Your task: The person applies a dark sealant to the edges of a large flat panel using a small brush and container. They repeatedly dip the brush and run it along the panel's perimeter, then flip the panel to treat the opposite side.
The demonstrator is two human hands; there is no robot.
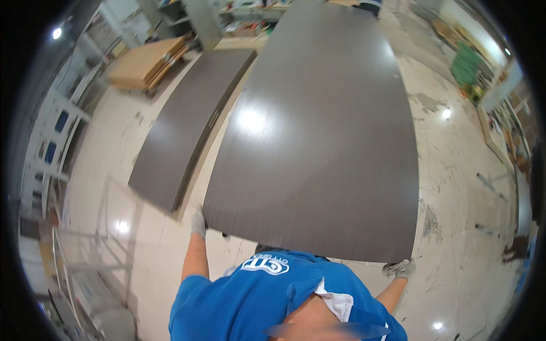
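Note:
A large dark brown-grey panel (318, 148) with a fine wood grain stretches away in front of me. My left hand (198, 222), in a pale work glove, grips its near left corner; the fingertips go out of sight at the edge. At the near right corner my right hand (401, 269), also gloved, is closed around the edge, its glove smudged dark. Beyond the panel's far end, part of another person (371, 7) in dark blue shows.
Left of the panel lies a lower stack of matching dark boards (193, 113). Farther back left stands a pile of tan boards (145, 65). White machine frames (54, 136) line the left side. A green bundle (465, 63) and cluttered shelving (500, 125) stand at right.

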